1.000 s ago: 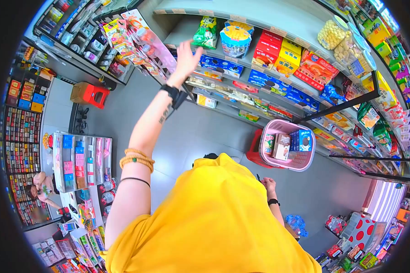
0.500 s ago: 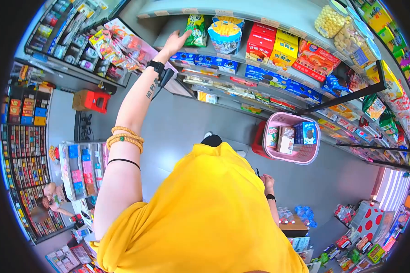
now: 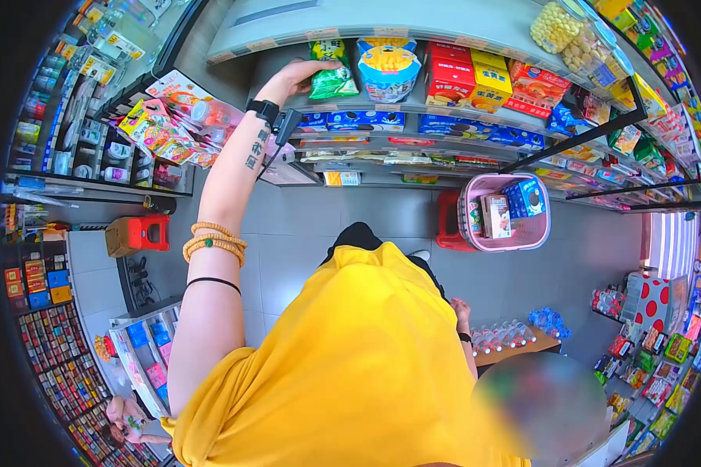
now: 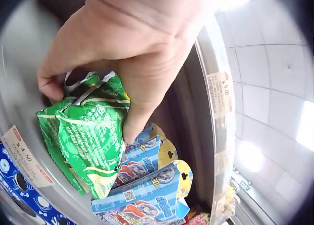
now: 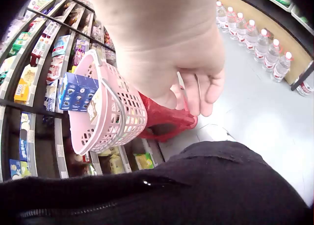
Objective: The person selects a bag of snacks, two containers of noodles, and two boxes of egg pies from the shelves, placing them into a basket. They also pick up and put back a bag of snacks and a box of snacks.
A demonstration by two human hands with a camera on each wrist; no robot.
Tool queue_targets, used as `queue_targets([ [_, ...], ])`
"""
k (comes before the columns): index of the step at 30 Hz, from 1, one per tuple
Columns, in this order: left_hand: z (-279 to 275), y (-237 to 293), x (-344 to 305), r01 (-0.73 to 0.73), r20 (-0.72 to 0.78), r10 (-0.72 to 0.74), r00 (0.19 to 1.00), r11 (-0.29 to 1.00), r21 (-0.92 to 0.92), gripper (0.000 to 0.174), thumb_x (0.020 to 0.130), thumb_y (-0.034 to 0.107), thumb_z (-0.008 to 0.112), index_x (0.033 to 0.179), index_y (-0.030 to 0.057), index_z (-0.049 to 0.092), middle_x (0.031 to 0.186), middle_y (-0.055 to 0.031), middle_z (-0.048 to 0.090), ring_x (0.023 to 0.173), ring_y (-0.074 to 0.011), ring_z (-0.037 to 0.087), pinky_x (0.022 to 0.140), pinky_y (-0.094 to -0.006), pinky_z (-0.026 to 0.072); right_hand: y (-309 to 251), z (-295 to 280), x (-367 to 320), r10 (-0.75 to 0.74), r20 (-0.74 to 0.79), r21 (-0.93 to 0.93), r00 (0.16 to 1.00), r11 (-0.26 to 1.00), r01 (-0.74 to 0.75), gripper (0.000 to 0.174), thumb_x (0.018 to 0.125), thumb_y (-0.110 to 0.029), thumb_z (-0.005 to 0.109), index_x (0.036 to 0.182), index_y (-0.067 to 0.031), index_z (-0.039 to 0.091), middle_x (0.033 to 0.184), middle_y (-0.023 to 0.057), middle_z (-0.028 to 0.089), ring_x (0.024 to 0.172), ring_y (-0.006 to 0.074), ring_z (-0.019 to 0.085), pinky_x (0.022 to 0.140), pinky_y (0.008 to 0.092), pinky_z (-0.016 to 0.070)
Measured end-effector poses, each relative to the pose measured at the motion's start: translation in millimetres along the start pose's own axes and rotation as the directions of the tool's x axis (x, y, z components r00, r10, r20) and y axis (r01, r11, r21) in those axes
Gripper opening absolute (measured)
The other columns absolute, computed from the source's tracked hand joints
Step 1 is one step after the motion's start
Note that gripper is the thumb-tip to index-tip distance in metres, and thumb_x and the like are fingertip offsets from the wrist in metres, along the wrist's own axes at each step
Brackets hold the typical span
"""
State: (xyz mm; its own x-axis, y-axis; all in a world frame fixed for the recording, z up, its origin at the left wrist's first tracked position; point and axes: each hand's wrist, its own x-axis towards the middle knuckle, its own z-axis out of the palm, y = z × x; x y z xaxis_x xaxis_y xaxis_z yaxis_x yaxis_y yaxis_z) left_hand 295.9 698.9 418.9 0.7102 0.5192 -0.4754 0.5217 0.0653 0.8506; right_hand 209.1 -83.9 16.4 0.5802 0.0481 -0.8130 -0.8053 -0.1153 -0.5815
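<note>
My left hand grips the green snack bag on the upper shelf. In the left wrist view the thumb of that hand lies along one side of the crinkled green bag, with fingers at its other side, partly hidden. Blue packs stand beside it. My right hand hangs low by my side; the right wrist view shows this hand with loosely bent fingers and no goods held, near a pink basket.
The pink basket, holding several boxes, sits on a red stool. A blue tub and red boxes line the shelf right of the bag. Hanging packets are at the left; bottles stand at lower right.
My left hand has moved onto the green bag and taken hold of it. The head view has turned and shifted toward the shelf. My right hand stays low.
</note>
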Motion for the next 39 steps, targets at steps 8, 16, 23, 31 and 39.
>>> queue_targets([
  [8,10,-8,18,0.072,0.12,-0.03,0.992,0.932,-0.356,0.041,0.078,0.011,0.085,0.114,0.0001,0.069,0.107,-0.0104,0.075,0.093,-0.0184,0.074,0.078,-0.0294,0.0611,31,31,-35,-0.077,-0.01,0.025,0.997,0.997,0.078,0.018,0.097,-0.009,0.051,0.109,0.0,0.06,0.086,0.013,0.07,0.073,0.0229,0.07,0.056,0.0294,0.0542],
  [16,-14,-33,-20,0.011,0.18,0.151,0.972,0.736,-0.677,0.044,0.083,0.001,0.078,0.121,-0.0077,0.059,0.113,-0.017,0.07,0.099,-0.0284,0.073,0.088,-0.0418,0.0615,12,40,-4,-0.073,0.041,-0.095,0.996,0.992,0.077,0.018,0.098,-0.016,0.056,0.111,-0.004,0.062,0.089,0.011,0.071,0.071,0.0215,0.071,0.057,0.0284,0.0534],
  [23,3,-80,-140,0.007,0.175,0.153,0.973,0.732,-0.681,0.053,0.082,0.002,0.08,0.128,-0.0055,0.055,0.12,-0.0158,0.068,0.107,-0.0272,0.07,0.095,-0.0428,0.0583,-118,108,-39,-0.03,0.253,-0.423,0.967,0.896,0.138,0.019,0.097,-0.02,0.063,0.107,-0.0056,0.067,0.093,0.0061,0.072,0.078,0.0157,0.07,0.068,0.0253,0.0526],
  [31,74,-166,-203,-0.202,0.275,0.298,0.914,0.923,-0.327,0.119,0.056,0.011,0.098,0.149,-0.0061,0.025,0.142,-0.0165,0.048,0.133,-0.0246,0.049,0.112,-0.0371,0.04,-292,275,-209,-0.006,0.859,-0.455,0.512,0.452,0.767,0.056,0.083,-0.024,0.082,0.128,-0.0003,0.059,0.113,0.0101,0.068,0.107,0.02,0.064,0.093,0.0335,0.0508],
  [39,138,-156,-210,-0.238,0.357,0.421,0.834,0.858,-0.456,0.099,0.063,0.002,0.093,0.145,0.0028,0.037,0.134,-0.0114,0.058,0.122,-0.0227,0.06,0.101,-0.0391,0.053,-291,342,-259,-0.35,0.907,-0.094,0.236,0.377,0.921,0.126,0.06,-0.033,0.096,0.154,0.0023,0.02,0.149,0.0249,0.038,0.143,0.0361,0.035,0.119,0.0437,0.0294],
])
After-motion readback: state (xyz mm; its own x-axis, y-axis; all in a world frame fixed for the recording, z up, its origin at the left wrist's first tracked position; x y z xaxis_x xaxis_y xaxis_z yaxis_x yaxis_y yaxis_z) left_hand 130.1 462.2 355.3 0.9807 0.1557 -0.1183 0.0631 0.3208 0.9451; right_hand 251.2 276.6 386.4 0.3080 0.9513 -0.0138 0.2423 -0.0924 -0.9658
